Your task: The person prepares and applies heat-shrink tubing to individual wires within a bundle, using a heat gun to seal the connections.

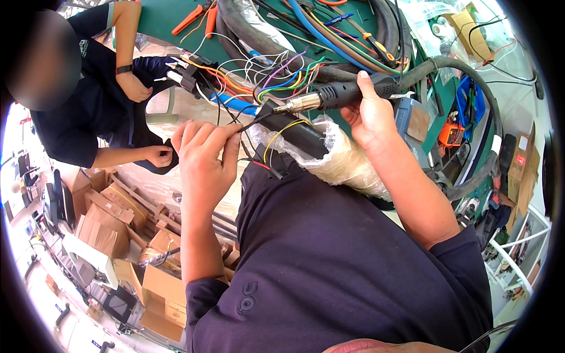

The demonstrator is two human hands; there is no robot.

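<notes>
My right hand is wrapped round a hot air gun with a black body and a metal nozzle. The nozzle points left, close to a thin black wire pinched between the thumb and fingers of my left hand. Just below the nozzle lies a thick black cable, its right part wrapped in clear plastic film. A yellow wire and a red-tipped wire hang beside it. Behind the nozzle, loose coloured wires fan out over a green table.
Orange-handled pliers, wire cutters and thick coiled cables lie on the green table. A co-worker is at the left, hands near the table. Cardboard boxes stand on the floor at lower left.
</notes>
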